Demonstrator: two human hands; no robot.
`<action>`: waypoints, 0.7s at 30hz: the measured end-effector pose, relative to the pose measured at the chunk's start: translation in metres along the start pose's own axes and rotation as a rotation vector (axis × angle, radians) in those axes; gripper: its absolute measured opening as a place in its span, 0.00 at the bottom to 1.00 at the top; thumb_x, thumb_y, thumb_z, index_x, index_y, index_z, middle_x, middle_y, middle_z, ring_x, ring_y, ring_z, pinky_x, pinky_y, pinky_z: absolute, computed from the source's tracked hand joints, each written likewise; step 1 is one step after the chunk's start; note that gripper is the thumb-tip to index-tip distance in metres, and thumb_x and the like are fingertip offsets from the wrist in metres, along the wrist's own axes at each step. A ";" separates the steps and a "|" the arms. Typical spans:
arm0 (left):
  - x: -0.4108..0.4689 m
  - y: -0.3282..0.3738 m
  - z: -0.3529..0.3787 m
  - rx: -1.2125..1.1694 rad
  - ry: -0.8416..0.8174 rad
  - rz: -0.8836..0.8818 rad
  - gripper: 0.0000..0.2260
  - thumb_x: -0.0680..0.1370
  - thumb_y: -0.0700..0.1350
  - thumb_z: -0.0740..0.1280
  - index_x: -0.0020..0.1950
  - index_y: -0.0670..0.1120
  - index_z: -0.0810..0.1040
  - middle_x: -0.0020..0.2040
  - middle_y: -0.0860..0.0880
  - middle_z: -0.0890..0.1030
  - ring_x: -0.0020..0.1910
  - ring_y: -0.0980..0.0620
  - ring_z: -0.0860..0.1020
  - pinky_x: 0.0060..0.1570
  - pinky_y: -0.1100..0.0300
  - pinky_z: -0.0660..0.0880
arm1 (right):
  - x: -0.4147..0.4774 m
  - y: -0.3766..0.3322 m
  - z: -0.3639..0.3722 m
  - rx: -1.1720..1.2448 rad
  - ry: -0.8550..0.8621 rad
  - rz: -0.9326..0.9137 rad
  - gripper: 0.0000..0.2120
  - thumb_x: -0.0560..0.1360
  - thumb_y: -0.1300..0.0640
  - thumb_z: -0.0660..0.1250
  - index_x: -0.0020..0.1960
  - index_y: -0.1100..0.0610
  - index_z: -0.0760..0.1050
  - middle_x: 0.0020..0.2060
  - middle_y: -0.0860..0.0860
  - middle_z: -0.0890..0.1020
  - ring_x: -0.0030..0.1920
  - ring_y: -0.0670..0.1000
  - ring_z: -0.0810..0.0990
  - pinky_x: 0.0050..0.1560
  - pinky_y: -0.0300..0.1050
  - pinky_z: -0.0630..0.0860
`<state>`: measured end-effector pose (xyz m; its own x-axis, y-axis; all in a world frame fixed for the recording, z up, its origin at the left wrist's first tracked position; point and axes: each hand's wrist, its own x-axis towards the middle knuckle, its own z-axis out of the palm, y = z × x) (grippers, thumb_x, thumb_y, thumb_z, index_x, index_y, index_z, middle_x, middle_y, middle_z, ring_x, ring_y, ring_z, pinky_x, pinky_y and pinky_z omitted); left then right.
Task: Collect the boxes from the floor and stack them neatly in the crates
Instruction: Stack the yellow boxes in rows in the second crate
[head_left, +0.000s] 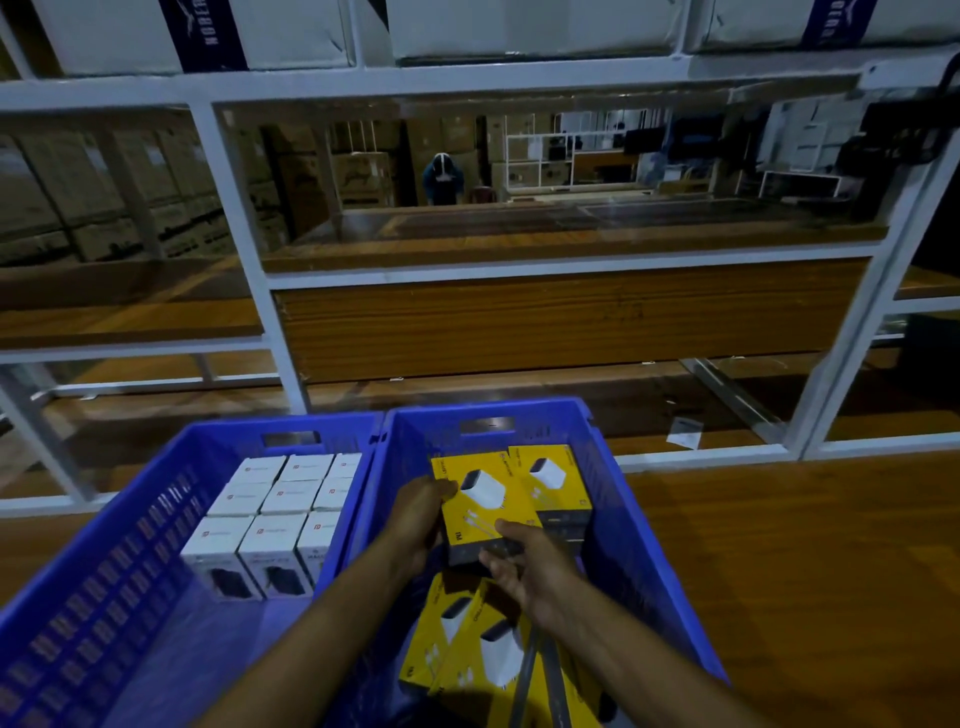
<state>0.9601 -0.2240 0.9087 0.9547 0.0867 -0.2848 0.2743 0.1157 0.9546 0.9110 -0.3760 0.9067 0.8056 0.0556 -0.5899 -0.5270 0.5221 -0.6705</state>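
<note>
Yellow boxes (550, 483) inside right crate (623, 545)

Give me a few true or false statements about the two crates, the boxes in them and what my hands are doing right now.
1. The white boxes sit in the left crate. True.
2. The right crate holds white boxes too. False: it holds yellow boxes.
3. The left hand and right hand both hold one yellow box inside the right crate. True.
4. The white boxes fill the left crate from wall to wall. False: they fill only its far part; the near part of its floor is bare.
</note>
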 end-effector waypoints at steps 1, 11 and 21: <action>0.000 -0.001 0.001 0.064 -0.007 0.004 0.04 0.78 0.41 0.64 0.44 0.43 0.74 0.38 0.41 0.72 0.35 0.46 0.71 0.37 0.51 0.67 | 0.005 0.000 0.002 0.019 -0.006 0.015 0.16 0.77 0.63 0.70 0.63 0.63 0.73 0.55 0.62 0.77 0.42 0.59 0.83 0.24 0.40 0.77; 0.050 0.006 0.000 0.300 0.018 -0.247 0.06 0.80 0.46 0.63 0.49 0.44 0.76 0.52 0.43 0.76 0.42 0.43 0.75 0.38 0.57 0.65 | 0.053 -0.002 0.032 0.156 0.030 0.067 0.16 0.81 0.67 0.62 0.68 0.68 0.69 0.68 0.64 0.70 0.65 0.62 0.74 0.35 0.45 0.82; 0.094 -0.010 0.010 1.322 -0.151 -0.068 0.43 0.71 0.44 0.76 0.78 0.41 0.54 0.74 0.39 0.66 0.67 0.39 0.72 0.60 0.50 0.74 | 0.076 -0.025 0.022 0.319 0.038 0.024 0.09 0.77 0.71 0.57 0.52 0.63 0.71 0.52 0.61 0.76 0.49 0.63 0.76 0.59 0.60 0.76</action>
<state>1.0482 -0.2273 0.8728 0.9145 -0.0013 -0.4045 0.1444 -0.9331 0.3293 0.9912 -0.3660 0.8884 0.7802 0.0427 -0.6241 -0.4297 0.7617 -0.4850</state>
